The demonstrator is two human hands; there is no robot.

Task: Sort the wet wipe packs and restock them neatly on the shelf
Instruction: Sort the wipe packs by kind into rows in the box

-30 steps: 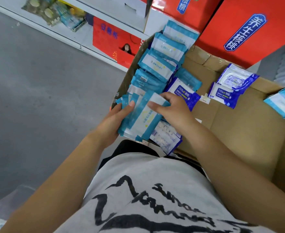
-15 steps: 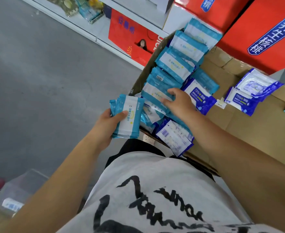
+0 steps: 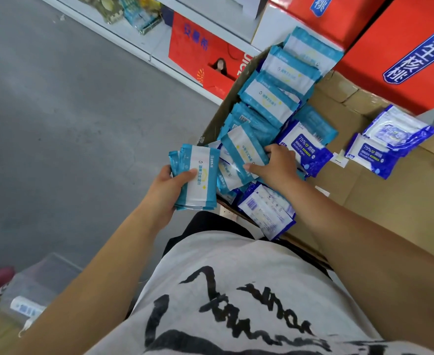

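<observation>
a bare grey floor (image 3: 57, 124) fills the left side. at the lower left corner stands a clear plastic tub (image 3: 39, 280) with a small white-labelled item inside, too blurred to read. along the top left runs a white metal shelf (image 3: 144, 51), carrying some loose snack packets and a red printed carton (image 3: 205, 55).

the left hand (image 3: 168, 185) is held out over the floor, just beside the box's near corner. it grips a stack of teal-and-white wet wipe packs (image 3: 198, 178), thumb across the front label, fingers curled behind. the stack stands roughly upright in the palm.

next comes an open brown cardboard box (image 3: 218, 116). a row of teal-and-white packs (image 3: 275, 98) runs along its left wall, overlapping one another towards the far end.

the right hand (image 3: 277, 165) reaches into the near end of that row. it clasps a tilted teal-and-white pack (image 3: 241, 152), thumb on the near edge and fingers hooked over the far edge; this pack lies on top of others.

just right of the hand lies a blue-and-white alcohol wipe pack (image 3: 303, 147). below the wrist, a blue-edged pack with a barcode (image 3: 267, 211) hangs over the box's near rim.

further right, two blue-and-white packs (image 3: 387, 144) lie overlapping on the cardboard, well apart from the teal row.

large red boxes with blue labels (image 3: 410, 52) stand at the top right. a grey shirt with black print (image 3: 236, 303) fills the bottom.
</observation>
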